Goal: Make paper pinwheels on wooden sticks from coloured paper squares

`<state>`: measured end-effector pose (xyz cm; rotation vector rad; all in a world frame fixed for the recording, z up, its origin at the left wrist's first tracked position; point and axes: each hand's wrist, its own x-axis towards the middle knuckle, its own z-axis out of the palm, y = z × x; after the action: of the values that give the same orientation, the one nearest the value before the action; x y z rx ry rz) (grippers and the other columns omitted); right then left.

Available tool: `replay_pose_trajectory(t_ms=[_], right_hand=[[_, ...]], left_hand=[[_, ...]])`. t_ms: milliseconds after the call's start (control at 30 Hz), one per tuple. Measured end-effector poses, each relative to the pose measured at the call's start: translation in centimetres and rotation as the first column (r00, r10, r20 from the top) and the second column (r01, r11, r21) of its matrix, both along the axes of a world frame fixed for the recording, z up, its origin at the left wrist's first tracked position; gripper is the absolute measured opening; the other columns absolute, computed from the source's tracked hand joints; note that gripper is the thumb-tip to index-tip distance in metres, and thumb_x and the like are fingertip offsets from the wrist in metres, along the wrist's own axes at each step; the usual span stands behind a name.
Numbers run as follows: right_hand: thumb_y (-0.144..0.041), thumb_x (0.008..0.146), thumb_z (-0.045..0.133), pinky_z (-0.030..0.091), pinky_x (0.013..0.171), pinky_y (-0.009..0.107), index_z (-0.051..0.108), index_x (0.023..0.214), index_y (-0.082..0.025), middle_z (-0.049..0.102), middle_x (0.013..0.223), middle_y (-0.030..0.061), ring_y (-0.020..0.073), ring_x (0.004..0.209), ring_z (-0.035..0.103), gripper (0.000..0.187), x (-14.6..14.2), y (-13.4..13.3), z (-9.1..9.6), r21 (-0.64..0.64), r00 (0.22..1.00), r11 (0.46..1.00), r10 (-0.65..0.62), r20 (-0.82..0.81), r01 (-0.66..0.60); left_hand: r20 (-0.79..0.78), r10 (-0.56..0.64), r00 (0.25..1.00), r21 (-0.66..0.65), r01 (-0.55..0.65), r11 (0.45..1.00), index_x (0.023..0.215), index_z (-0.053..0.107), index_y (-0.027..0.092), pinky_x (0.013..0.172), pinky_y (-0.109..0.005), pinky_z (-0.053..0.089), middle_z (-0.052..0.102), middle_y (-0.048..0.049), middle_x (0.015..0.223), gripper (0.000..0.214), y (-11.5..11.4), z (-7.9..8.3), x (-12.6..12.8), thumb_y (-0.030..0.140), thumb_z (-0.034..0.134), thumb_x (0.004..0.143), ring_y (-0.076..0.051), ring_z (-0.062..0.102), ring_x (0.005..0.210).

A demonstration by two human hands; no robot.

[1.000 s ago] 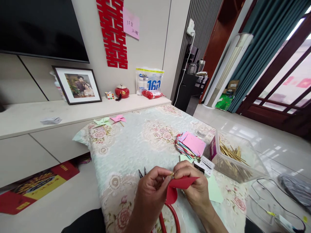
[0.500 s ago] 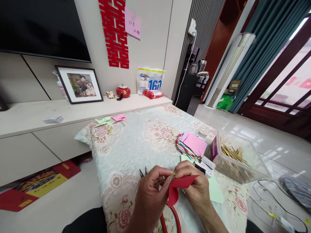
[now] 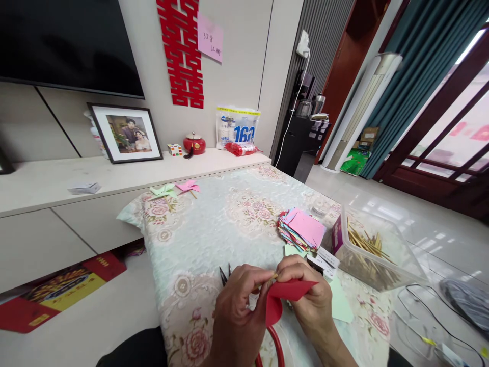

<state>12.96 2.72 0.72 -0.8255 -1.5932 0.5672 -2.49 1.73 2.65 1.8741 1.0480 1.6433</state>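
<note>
So both hands are pinched together low over the near middle of the floral cloth (image 3: 206,229), right hand (image 3: 311,298) gripping the red paper (image 3: 291,289), left hand (image 3: 237,308) nipping a tiny tan bit (image 3: 274,276) at its edge. A red-handled tool (image 3: 276,342) lies underneath, paper stack (image 3: 304,228) and stick tub (image 3: 337,238) to the right, two pinwheels far left.

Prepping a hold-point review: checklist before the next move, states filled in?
1. Red paper held by the right grip: ok.
2. Tan piece at the left grip: ok.
3. Tan piece joined to the paper: cannot tell, contact hidden.
4. Red-handled tool fully visible: not ok, partly hidden by the left grip.
5. Spare sticks contained: ok, in the clear box.
6. Paper stack squared: not ok, edges splayed.
</note>
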Motion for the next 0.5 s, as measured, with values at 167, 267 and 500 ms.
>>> replay_pose_trajectory(t_ms=[167, 267, 500], right_hand=[[-0.022, 0.090, 0.065, 0.050, 0.067, 0.031, 0.069, 0.093, -0.024, 0.067, 0.079, 0.0031, 0.0194, 0.075, 0.063, 0.005, -0.15, 0.00, -0.11, 0.050, 0.999, 0.998, -0.037, -0.039, 0.039], [-0.024, 0.091, 0.065, 0.053, 0.070, 0.034, 0.071, 0.100, -0.026, 0.070, 0.080, 0.0043, 0.0215, 0.078, 0.066, 0.011, -0.17, 0.00, 0.11, 0.080, 0.998, 0.995, -0.055, -0.027, 0.057], [-0.028, 0.091, 0.068, 0.054, 0.066, 0.033, 0.076, 0.098, -0.028, 0.071, 0.080, 0.0050, 0.0209, 0.074, 0.066, 0.011, -0.07, -0.06, 0.80, 0.121, 0.999, 0.991, -0.046, -0.026, 0.049]], left_hand=[[-0.040, 0.009, 0.999, 0.056, -0.007, 0.998, 0.094, 0.069, 0.020, 0.063, -0.023, 0.053, 0.071, -0.0005, 0.078, 0.023, -0.11, 0.25, -0.10, 0.002, 0.057, 0.085, -0.014, 0.067, 0.071], [-0.067, 0.020, 0.998, 0.090, -0.014, 0.996, 0.095, 0.068, 0.020, 0.064, -0.023, 0.054, 0.072, -0.0013, 0.080, 0.023, -0.15, 0.35, -0.08, 0.003, 0.055, 0.086, -0.014, 0.068, 0.072], [-0.128, 0.040, 0.991, 0.156, -0.020, 0.987, 0.100, 0.064, 0.020, 0.067, -0.026, 0.054, 0.069, -0.0034, 0.081, 0.025, -0.34, 0.36, -0.39, 0.002, 0.053, 0.087, -0.016, 0.065, 0.074]])
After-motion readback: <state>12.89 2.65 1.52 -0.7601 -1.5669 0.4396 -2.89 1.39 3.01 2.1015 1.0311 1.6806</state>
